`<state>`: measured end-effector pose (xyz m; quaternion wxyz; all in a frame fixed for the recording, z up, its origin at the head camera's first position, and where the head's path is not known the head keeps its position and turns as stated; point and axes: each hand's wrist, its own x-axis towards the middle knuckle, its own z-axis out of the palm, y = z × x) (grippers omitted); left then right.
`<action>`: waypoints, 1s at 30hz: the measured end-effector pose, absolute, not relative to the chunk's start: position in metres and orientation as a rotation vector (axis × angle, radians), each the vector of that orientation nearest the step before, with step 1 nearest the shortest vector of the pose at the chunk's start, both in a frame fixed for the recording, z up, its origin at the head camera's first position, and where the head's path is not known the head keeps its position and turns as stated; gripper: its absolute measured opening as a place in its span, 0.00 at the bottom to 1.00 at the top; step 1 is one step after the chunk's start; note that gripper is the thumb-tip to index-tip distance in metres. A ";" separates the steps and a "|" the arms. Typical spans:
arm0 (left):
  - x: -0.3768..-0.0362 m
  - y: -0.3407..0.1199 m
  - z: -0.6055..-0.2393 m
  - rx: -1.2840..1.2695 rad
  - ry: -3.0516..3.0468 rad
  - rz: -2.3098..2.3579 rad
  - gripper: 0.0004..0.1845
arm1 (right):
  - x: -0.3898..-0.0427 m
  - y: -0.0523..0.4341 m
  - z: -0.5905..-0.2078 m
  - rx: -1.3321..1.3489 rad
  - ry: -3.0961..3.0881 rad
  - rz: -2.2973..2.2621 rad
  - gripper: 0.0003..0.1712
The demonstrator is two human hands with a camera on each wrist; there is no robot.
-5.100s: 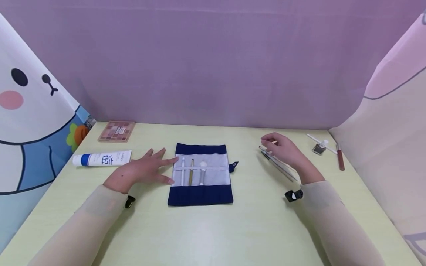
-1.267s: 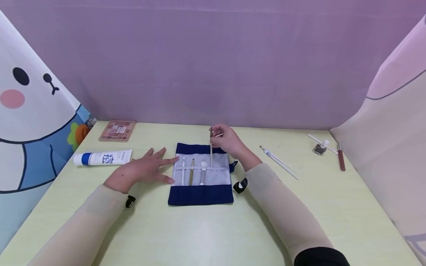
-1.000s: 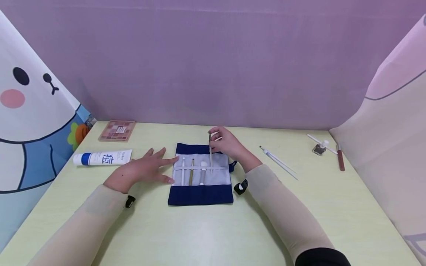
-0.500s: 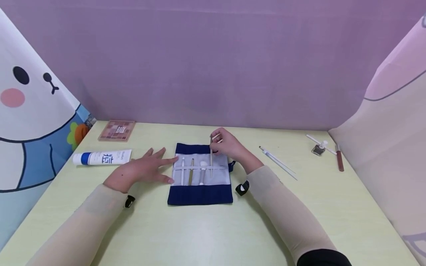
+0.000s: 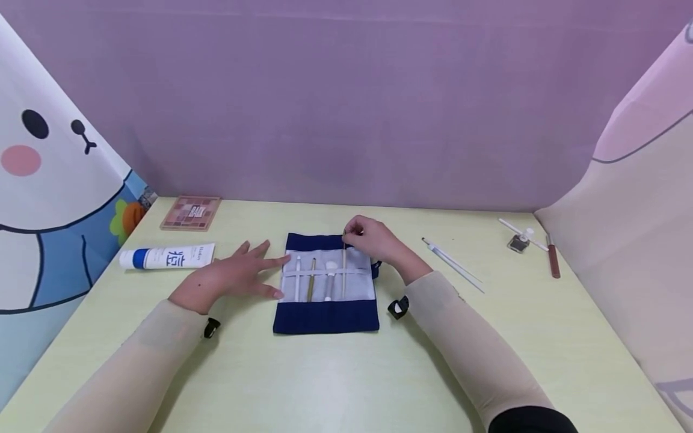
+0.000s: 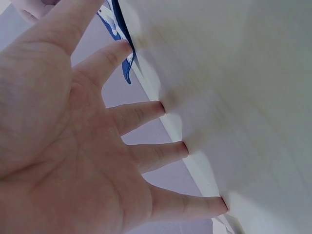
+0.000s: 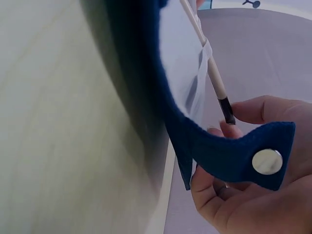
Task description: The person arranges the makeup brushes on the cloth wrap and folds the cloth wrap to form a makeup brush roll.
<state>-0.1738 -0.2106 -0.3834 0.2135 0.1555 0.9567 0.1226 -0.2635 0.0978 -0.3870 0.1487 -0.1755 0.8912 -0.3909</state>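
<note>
Navy at its edges, the pouch [image 5: 325, 317] held a slim brush [image 5: 343, 282] beneath its strap [image 5: 357, 272], running near to far, the dark far end pinched by the right hand [image 5: 375, 242]; the left hand [image 5: 237, 278] lay splayed at the pouch's left edge.

Table [image 5: 325, 385]: we look forward, down, from the head
Left palm [image 6: 83, 131]: we face it closely, wrist-side
Pouch [image 5: 326, 317]: near our right wrist, shared with head
</note>
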 end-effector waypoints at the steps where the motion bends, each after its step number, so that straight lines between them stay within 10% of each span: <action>1: -0.174 -0.211 -0.383 0.433 2.655 0.341 0.51 | -0.263 0.098 -0.387 -0.516 2.562 -1.109 0.10; 30: -0.174 -0.210 -0.382 0.385 2.650 0.329 0.52 | -0.254 0.101 -0.383 -0.744 2.538 -0.708 0.19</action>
